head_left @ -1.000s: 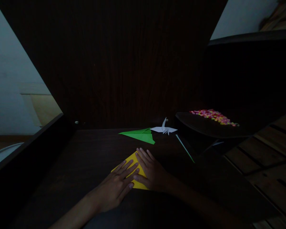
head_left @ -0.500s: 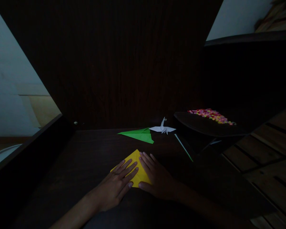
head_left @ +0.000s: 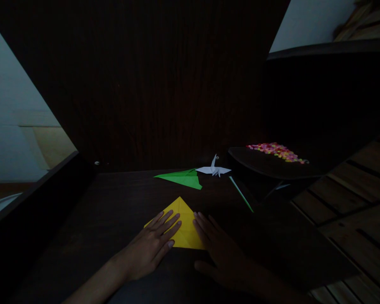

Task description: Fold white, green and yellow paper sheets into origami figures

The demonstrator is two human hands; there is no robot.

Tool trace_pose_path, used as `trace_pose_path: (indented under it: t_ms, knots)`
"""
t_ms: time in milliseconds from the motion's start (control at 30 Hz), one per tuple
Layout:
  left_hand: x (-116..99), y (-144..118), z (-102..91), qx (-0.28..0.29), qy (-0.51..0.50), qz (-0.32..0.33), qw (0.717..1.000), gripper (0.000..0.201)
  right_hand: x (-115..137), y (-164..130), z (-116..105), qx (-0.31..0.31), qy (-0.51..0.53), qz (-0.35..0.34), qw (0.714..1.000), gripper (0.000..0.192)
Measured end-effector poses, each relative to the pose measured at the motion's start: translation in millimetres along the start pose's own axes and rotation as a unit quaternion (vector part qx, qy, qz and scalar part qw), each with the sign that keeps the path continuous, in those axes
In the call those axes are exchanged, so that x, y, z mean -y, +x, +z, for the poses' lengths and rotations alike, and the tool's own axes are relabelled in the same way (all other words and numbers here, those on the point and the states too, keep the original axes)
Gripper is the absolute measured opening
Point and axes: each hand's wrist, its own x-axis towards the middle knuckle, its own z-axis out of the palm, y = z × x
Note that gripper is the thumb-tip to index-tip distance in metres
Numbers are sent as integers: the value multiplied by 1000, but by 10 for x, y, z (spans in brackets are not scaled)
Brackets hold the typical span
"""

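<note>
A folded yellow paper triangle (head_left: 183,221) lies flat on the dark table (head_left: 114,211) in front of me. My left hand (head_left: 150,247) rests palm down on its left part, fingers spread and pressing it. My right hand (head_left: 220,253) lies flat beside the paper's right edge, fingertips touching that edge. Neither hand grips anything.
Behind the yellow paper lie a green folded paper plane (head_left: 182,178), a white paper crane (head_left: 213,169) and a thin green stick (head_left: 241,194). A dark tray (head_left: 266,166) with several small colourful pieces (head_left: 277,151) sits at the right. A dark upright panel closes the back.
My right hand has slid off the yellow paper toward the right and toward me, uncovering most of the triangle. My left hand has stayed in place on the paper.
</note>
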Motion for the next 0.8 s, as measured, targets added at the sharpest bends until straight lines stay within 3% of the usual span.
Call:
trace_pose_path:
  t_ms: [167, 467, 733, 800]
  knots:
    - [-5, 1, -9, 22, 9, -8, 1000, 55, 35, -219, 86, -2, 11, 54, 998, 83]
    - [-4, -10, 5, 21, 15, -6, 1000, 53, 72, -447, 101, -1, 18, 81, 997, 74]
    - [-34, 15, 87, -22, 52, -41, 998, 53, 98, -257, 50, -29, 46, 145, 988, 68]
    - [-55, 18, 120, -34, 61, -50, 996, 52, 113, -127, -8, -34, 51, 129, 990, 68]
